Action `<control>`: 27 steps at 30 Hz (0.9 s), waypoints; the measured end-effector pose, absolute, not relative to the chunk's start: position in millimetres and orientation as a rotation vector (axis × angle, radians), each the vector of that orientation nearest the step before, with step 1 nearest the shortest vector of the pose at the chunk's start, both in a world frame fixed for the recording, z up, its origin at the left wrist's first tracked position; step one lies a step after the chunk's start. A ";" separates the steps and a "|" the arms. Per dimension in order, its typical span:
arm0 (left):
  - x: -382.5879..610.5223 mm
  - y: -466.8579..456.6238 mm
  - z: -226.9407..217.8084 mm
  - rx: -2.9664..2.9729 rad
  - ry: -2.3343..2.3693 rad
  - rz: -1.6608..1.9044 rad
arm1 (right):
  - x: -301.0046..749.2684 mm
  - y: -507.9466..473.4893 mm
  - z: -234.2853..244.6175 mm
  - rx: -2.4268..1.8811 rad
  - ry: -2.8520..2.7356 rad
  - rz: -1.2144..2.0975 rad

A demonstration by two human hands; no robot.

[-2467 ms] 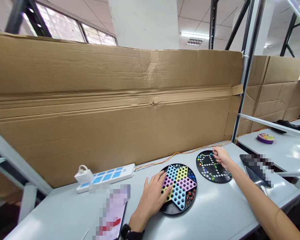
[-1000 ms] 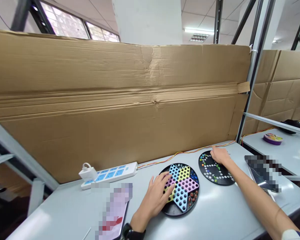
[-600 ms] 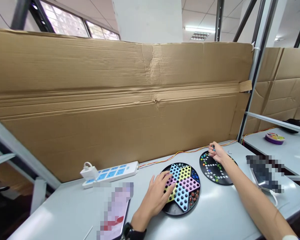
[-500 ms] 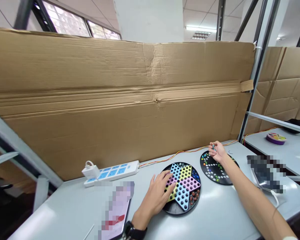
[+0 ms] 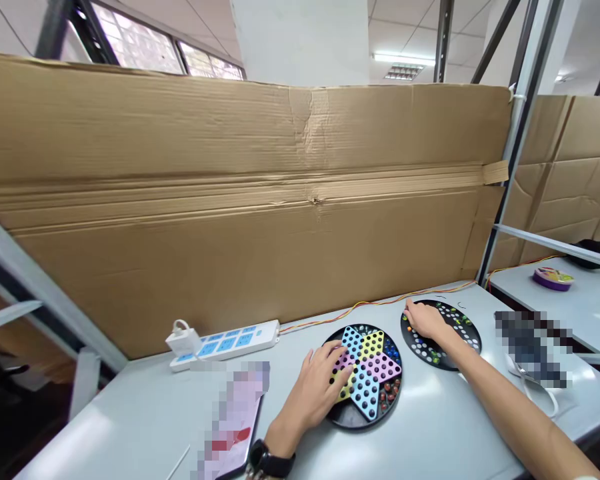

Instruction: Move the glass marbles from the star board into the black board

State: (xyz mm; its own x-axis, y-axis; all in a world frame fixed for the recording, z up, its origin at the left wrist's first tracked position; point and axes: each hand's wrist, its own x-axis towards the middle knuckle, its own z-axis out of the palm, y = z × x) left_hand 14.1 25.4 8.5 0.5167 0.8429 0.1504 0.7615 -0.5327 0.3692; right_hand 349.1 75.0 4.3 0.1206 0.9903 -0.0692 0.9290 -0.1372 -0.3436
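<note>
A round black Chinese checkers board lies on the table, with a pastel star of holes in its middle. Blue marbles and red marbles sit in its rim compartments. My left hand rests spread on the board's left side. To the right is a second black disc, with pale round spots and small coloured pieces scattered over it. Over its far left edge, palm down, my right hand has its fingers curled. The blue-green marbles seen in it earlier are hidden beneath it now.
A white power strip with a plugged-in charger stands along the cardboard wall. A blurred tablet-like device lies left of my left hand. At right are another blurred device and its white cable.
My right hand has turned from palm up to palm down and moved left and lower, onto the disc's far left edge. My left hand stays in place on the board.
</note>
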 end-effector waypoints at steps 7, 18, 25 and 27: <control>15.0 24.3 10.5 2.507 1.356 0.468 | 348.6 76.4 12.2 -2.308 -2.078 0.337; 15.1 27.0 17.0 2.562 1.436 0.795 | 314.4 70.0 27.7 -2.018 -2.061 0.350; 13.8 30.3 27.5 2.531 1.622 1.157 | 211.7 73.7 43.3 -1.660 -2.501 0.274; 13.9 29.0 28.9 2.556 1.634 1.170 | 193.0 76.3 42.9 -1.623 -2.589 0.224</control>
State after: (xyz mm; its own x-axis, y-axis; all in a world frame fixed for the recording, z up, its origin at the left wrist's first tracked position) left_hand 13.9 29.0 28.9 0.2381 0.7484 0.6190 0.8271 -0.4903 0.2747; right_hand 193.0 76.3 42.9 -0.4368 0.8995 -0.0116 0.8881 0.4292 -0.1647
